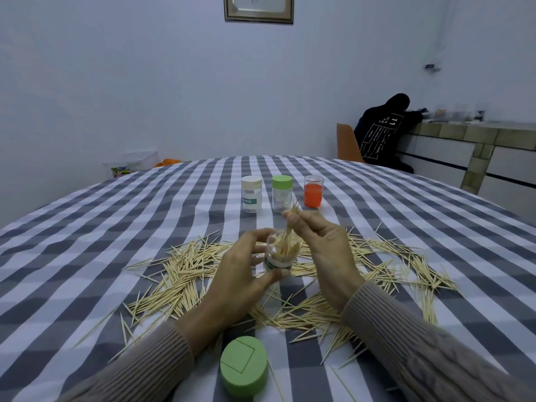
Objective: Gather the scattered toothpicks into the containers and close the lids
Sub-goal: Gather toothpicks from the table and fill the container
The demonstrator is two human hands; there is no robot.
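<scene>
My left hand (243, 271) grips a clear, lidless toothpick container (279, 258) held above the table, partly filled with toothpicks. My right hand (322, 245) pinches a small bundle of toothpicks (290, 227) whose lower ends stand inside the container's mouth. Its green lid (244, 368) lies on the cloth near the front edge. Many scattered toothpicks (185, 274) lie around and under both hands. Farther back stand three containers: one with a white lid (251, 193), one with a green lid (282, 192), and an orange one (313, 190) that looks upside down.
A grey-and-white checked cloth (87, 227) covers the table. A person in a black hoodie (383, 132) sits on an orange chair (346, 143) at a counter to the far right. A white bin (136, 163) stands by the far wall.
</scene>
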